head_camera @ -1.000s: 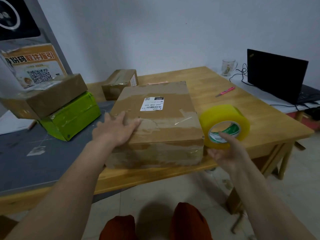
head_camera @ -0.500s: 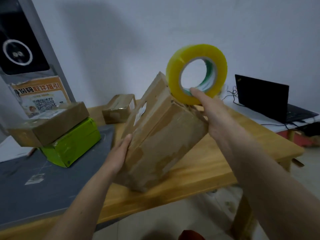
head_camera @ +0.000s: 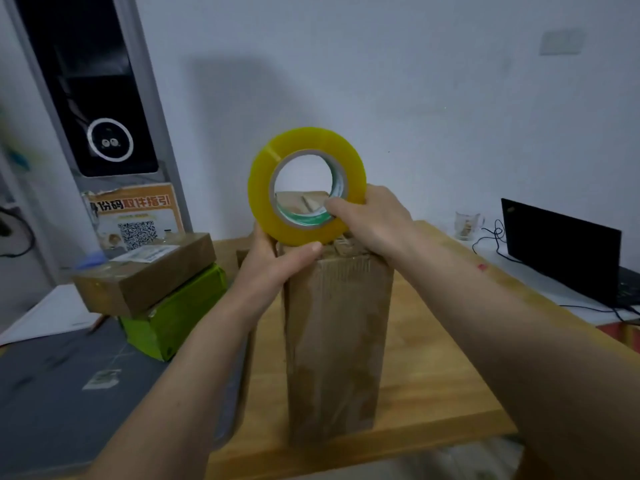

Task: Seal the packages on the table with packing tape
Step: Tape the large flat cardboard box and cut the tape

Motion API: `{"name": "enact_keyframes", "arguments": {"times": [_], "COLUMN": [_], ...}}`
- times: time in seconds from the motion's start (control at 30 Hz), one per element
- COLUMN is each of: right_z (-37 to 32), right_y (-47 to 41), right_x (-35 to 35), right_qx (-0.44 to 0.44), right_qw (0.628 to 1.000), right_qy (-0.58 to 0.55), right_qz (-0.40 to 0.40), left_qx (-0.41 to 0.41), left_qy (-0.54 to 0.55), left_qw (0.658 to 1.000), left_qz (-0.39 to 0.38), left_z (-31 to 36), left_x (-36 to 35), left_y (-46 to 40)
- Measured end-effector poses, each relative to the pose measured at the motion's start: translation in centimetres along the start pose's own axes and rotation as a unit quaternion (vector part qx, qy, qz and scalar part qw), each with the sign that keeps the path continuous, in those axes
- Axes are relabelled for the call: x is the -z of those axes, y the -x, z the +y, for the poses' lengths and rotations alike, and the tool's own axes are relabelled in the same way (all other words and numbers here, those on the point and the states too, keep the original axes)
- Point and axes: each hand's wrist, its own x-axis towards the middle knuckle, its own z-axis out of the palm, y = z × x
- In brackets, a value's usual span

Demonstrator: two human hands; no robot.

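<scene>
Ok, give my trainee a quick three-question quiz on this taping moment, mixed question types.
1. True or false: the cardboard box lies flat on the wooden table.
2. Which hand hooks fingers through the core of the yellow tape roll? A) left hand B) right hand
3. Fill in: a brown parcel rests on a ____ package.

Key: 1 false, it stands on end; 2 B; 3 green.

Dim, flat indoor light with a bluish cast. A soft broad shadow lies on the wall point(head_camera: 415, 81) behind the tape roll point(head_camera: 306, 186). The whole frame is slightly soft, and wide-angle distortion bends the edges.
</scene>
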Motion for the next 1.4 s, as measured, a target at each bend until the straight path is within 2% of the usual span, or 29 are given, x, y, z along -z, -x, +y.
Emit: {"name": "enact_keyframes", "arguments": {"times": [0.07, 0.17, 0.37, 0.47, 0.53, 0.63, 0.73, 0.87, 1.1, 1.2, 1.27, 1.4], "right_z": [0.1, 0.6, 2.7, 3.0, 2.8, 3.0, 3.0, 3.7, 5.3, 6.5, 8.0, 10.9], "right_y": [-0.8, -1.3, -1.1, -1.0, -0.7, -0.4, -1.0, -0.9, -0.4, -0.3, 0.2, 2.6], "right_x": [0.9, 2.3, 2.1, 1.3, 0.3, -0.8, 0.6, 3.2, 3.8, 4.0, 3.9, 1.1], "right_qx": [-0.016, -0.103, -0.157, -0.197, -0.224, -0.215, -0.213, -0.231, -0.229, -0.227, -0.251, -0.304], "right_qw": [0.998, 0.972, 0.938, 0.903, 0.878, 0.898, 0.907, 0.873, 0.841, 0.854, 0.848, 0.793], "right_qy": [-0.056, -0.210, -0.294, -0.365, -0.412, -0.383, -0.359, -0.430, -0.489, -0.469, -0.464, -0.527], "right_qz": [0.029, 0.038, 0.089, 0.114, 0.092, 0.033, 0.050, 0.013, -0.025, 0.004, 0.038, 0.040], "left_qx": [0.008, 0.036, 0.053, 0.052, 0.050, 0.050, 0.047, 0.037, 0.037, 0.039, 0.032, 0.030], "left_qy": [-0.043, -0.101, -0.141, -0.154, -0.161, -0.166, -0.172, -0.186, -0.220, -0.227, -0.228, -0.208], "left_qw": [0.998, 0.993, 0.985, 0.983, 0.982, 0.982, 0.981, 0.976, 0.969, 0.967, 0.967, 0.973], "left_qz": [-0.033, -0.052, -0.087, -0.089, -0.088, -0.077, -0.077, -0.103, -0.109, -0.105, -0.113, -0.097], "left_z": [-0.2, -0.2, 0.7, 0.9, 0.8, 0.6, 0.6, 0.9, 0.7, 0.6, 0.4, -0.1], "left_x": [1.2, 2.5, 2.3, 2.2, 2.2, 2.7, 3.1, 3.1, 3.6, 3.8, 4.0, 3.5], "left_y": [0.2, 0.4, 0.5, 0.5, 0.7, 1.2, 1.2, 1.0, 1.0, 1.0, 1.2, 0.4]}}
